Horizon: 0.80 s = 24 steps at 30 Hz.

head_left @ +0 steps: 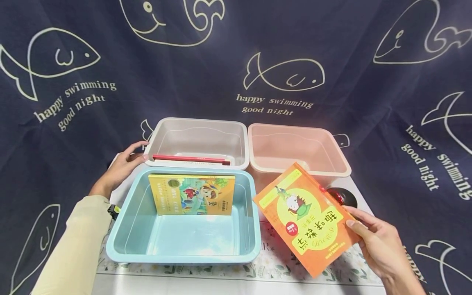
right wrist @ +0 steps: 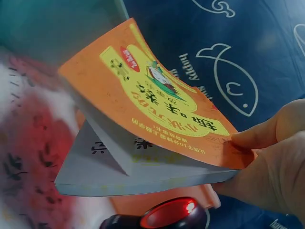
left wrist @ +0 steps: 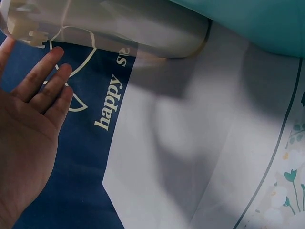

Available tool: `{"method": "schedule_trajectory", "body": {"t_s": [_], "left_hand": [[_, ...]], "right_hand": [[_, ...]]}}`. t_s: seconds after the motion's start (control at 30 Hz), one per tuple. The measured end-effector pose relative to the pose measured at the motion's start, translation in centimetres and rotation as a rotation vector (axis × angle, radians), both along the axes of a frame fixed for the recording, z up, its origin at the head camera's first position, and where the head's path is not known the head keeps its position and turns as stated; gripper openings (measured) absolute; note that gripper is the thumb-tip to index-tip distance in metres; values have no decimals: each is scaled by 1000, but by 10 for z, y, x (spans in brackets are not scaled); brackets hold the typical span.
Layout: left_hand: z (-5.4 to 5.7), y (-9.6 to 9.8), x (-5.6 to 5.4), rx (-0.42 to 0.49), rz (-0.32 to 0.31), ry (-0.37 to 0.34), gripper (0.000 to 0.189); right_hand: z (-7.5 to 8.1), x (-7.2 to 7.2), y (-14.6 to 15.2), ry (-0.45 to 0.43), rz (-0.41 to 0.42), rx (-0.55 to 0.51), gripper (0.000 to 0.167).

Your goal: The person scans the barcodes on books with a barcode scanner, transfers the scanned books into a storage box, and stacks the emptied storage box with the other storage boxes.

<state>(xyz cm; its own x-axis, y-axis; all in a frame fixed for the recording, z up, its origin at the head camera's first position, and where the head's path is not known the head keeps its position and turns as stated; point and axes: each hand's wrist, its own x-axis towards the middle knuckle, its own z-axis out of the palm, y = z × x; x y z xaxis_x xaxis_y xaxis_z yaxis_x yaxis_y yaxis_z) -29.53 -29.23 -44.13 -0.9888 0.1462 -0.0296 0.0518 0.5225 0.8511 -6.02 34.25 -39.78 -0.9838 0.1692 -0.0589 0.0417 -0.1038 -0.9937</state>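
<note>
The right hand is holding an orange book by its near right corner; its fingers are clamping this corner, with the thumb lying on the front cover. The orange book is staying in the air, tilted, to the right of the blue bin and in front of the pink bin, and is partly covering the pink bin's front side. In the right wrist view, the cover side is standing apart from the lower pages, so a gap is showing between them.

The left hand is reaching to the left end of the grey bin, and its fingers are standing apart and nearly straight, appearing to touch the bin there.

A yellow book is leaning on the far wall inside the blue bin. A long red item is lying inside the grey bin. A dark, rounded object is resting behind the orange book, partly hidden. The bins are standing on a white surface, and a dark blue curtain with fish drawings is hanging behind.
</note>
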Motion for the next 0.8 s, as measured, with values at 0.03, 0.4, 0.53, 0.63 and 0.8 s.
{"method": "schedule_trajectory", "body": {"t_s": [0.03, 0.4, 0.53, 0.63, 0.8], "left_hand": [[0, 0, 0, 4, -3, 3, 67], [1, 2, 0, 4, -6, 1, 67], [1, 1, 0, 6, -2, -7, 68], [2, 0, 0, 0, -2, -1, 68], [2, 2, 1, -4, -4, 10, 67]], "right_hand": [[-3, 1, -1, -9, -4, 2, 45], [-34, 6, -1, -101, -74, 56, 45], [-41, 8, 4, -75, -56, 21, 47], [-43, 10, 4, -83, -42, 11, 46], [-40, 13, 0, -146, -56, 49, 46]]}}
